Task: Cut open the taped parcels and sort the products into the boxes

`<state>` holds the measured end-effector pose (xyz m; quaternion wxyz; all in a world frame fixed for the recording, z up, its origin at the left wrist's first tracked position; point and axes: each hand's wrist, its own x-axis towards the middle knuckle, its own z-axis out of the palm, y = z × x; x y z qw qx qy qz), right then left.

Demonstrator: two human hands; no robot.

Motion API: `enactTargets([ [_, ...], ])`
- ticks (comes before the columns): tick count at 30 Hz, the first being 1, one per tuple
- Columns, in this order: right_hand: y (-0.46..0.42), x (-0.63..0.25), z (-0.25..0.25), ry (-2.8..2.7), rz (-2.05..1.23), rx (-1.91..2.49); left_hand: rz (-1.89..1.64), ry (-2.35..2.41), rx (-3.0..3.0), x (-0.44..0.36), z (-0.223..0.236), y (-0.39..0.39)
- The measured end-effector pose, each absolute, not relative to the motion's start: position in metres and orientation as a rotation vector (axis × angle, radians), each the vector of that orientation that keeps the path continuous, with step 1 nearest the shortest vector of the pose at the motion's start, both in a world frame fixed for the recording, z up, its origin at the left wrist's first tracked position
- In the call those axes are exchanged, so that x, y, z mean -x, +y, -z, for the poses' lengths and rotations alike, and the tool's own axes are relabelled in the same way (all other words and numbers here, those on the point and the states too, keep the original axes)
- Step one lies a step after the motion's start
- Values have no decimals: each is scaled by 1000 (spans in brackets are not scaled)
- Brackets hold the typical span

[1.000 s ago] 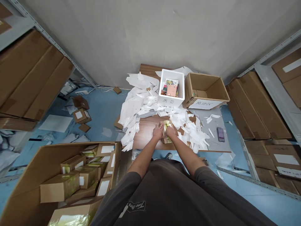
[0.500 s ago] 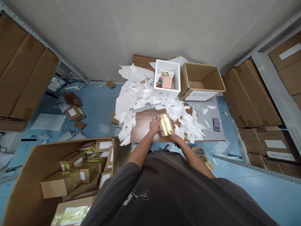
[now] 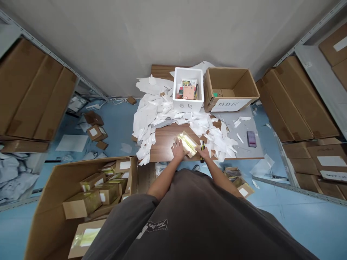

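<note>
A small cardboard box (image 3: 187, 143) with a white label and shiny yellowish tape lies slanted on the wooden table. My left hand (image 3: 178, 149) grips its left end, fingers over the side and thumb along the near edge. In my right hand (image 3: 204, 153) is a yellow-and-black utility knife (image 3: 202, 147), held upright beside the box's right end. The fingertips of that hand reach the box's edge. Whether the blade is out, I cannot tell.
Torn white paper scraps (image 3: 148, 115) cover much of the table (image 3: 165, 139). Behind stand a white bin (image 3: 188, 105) with books and an open carton (image 3: 230, 104). A phone-like purple item (image 3: 251, 139) lies right. A large carton (image 3: 46, 202) of taped boxes stands left.
The small box has turned, its near end swinging right. My right hand has moved from its near edge to its right end, and the knife now shows upright. My left hand stays on the box.
</note>
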<state>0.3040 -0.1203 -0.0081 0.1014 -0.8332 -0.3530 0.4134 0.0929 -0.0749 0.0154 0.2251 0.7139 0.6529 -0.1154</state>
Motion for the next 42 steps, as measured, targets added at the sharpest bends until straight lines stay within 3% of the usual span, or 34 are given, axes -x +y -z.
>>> enactTargets([
  [2,-110,-299,18,-938,-1209,2473,316,1805,-2046,-100,-17,-85],
  [8,-82,-306,18,-1141,-1147,2503,384,1111,-2376,-114,-25,-74],
  [17,-72,-324,-20,-1445,-1137,2377,354,1168,-2337,-132,-18,-52],
  [25,-113,-360,-28,-1706,-1721,2075,358,1158,-2284,-131,-14,-46],
  [33,-74,-369,-31,-1992,-1771,2045,436,1161,-2282,-136,-12,-40],
  [42,-65,-377,-35,-1816,-2113,1938,465,1060,-2306,-140,-7,-37],
])
